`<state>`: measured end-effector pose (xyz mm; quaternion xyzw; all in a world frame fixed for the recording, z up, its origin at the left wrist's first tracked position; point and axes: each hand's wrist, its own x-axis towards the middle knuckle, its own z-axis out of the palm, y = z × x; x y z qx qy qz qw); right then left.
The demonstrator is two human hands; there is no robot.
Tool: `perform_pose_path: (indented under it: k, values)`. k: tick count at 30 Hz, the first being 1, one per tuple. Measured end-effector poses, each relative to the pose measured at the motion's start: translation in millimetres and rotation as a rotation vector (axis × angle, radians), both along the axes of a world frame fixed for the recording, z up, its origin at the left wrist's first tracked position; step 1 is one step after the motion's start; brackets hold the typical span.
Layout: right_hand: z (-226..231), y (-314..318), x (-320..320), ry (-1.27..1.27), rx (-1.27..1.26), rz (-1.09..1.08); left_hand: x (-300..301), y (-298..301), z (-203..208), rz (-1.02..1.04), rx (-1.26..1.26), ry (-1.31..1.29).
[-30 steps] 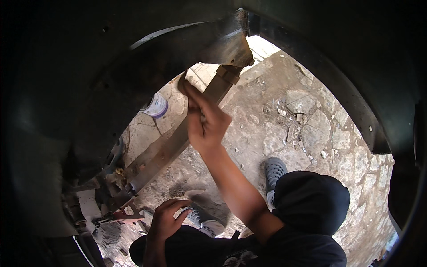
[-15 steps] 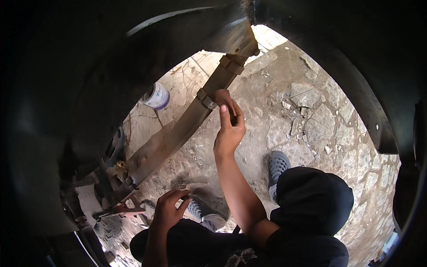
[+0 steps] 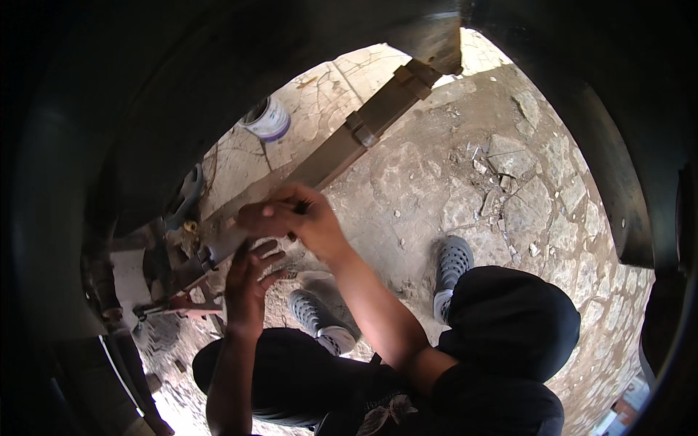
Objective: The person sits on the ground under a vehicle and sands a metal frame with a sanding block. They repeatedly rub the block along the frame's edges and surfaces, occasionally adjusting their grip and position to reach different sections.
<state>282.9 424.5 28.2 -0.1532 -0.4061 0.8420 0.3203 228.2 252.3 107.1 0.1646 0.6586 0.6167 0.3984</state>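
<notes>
A leaf spring [image 3: 327, 158] with metal clamps runs diagonally from the upper right down to the lower left. My right hand [image 3: 309, 221] is over its lower part, fingers curled round a reddish-brown piece that looks like folded sandpaper [image 3: 251, 219], partly blurred. Just below it, my left hand [image 3: 247, 287] is raised with its fingers apart and nothing in them. The fingertips of the left hand come close to the brown piece; whether they touch it I cannot tell. My hands hide a stretch of the spring.
Dark curved bodywork [image 3: 582, 145] surrounds the opening. A white bucket with a purple base [image 3: 269, 120] stands on cracked paving beyond the spring. Metal linkage parts [image 3: 182, 309] crowd the lower left. Broken stones [image 3: 502, 185] lie on the dusty ground, right of centre.
My right hand has moved down and left along the spring with the brown piece, away from the middle clamp. My left hand has risen towards it and spread its fingers. The view has shifted slightly.
</notes>
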Motion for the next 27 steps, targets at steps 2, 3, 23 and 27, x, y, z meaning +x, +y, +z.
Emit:
perform_pose_path:
  k: [2, 3, 23, 27]
  values:
    - [5, -32, -11, 0.126, -0.004, 0.116, -10, -13, 7, 0.129, 0.044, 0.028]
    - [15, -43, -8, 0.084, -0.024, 0.236, -15, -18, 11, 0.137, 0.036, 0.034]
    - [-283, -144, -4, -0.921, 1.486, 0.198, -31, -54, 74, 0.375, 0.680, -0.031]
    - [-249, -148, 9, -0.936, 1.376, 0.308, -25, -70, 71, 0.329, 0.701, 0.032]
